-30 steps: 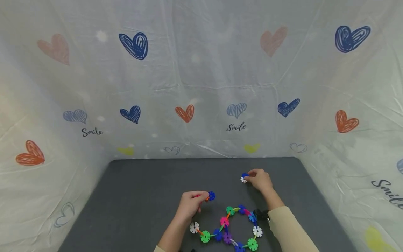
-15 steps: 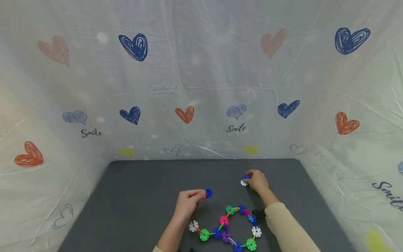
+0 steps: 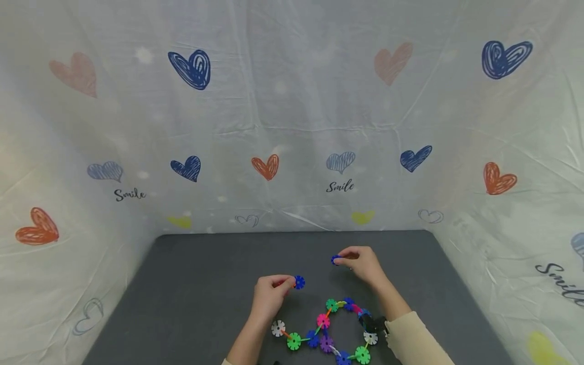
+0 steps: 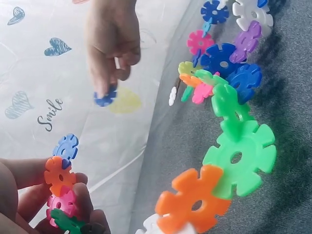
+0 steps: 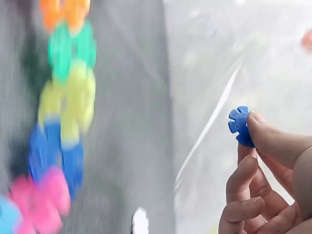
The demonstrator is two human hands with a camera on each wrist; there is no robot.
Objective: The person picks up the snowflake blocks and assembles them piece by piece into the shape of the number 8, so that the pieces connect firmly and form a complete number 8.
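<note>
My left hand (image 3: 268, 295) pinches a short chain of notched plastic discs. In the left wrist view the chain runs from a blue disc (image 4: 66, 146) through an orange disc (image 4: 60, 176) and a pink disc (image 4: 62, 204) to a green disc (image 4: 67, 222). Farther back and to the right, my right hand (image 3: 366, 264) pinches a single blue disc (image 5: 241, 126) between thumb and fingertip, raised over the table. A white disc (image 4: 172, 96) lies beyond the linked discs, mostly hidden by the right hand in the head view.
A linked chain of coloured discs lies on the dark grey table (image 3: 205, 294), bent into a loop with a tail ending in a white disc (image 3: 278, 328). A black wrist device (image 3: 376, 324) overlaps the loop's right side. Heart-printed sheeting (image 3: 292, 101) encloses the back and sides.
My right hand has lifted a blue disc away from the white disc beside it and moved left toward the left hand. The left hand has shifted slightly left, still holding its chain.
</note>
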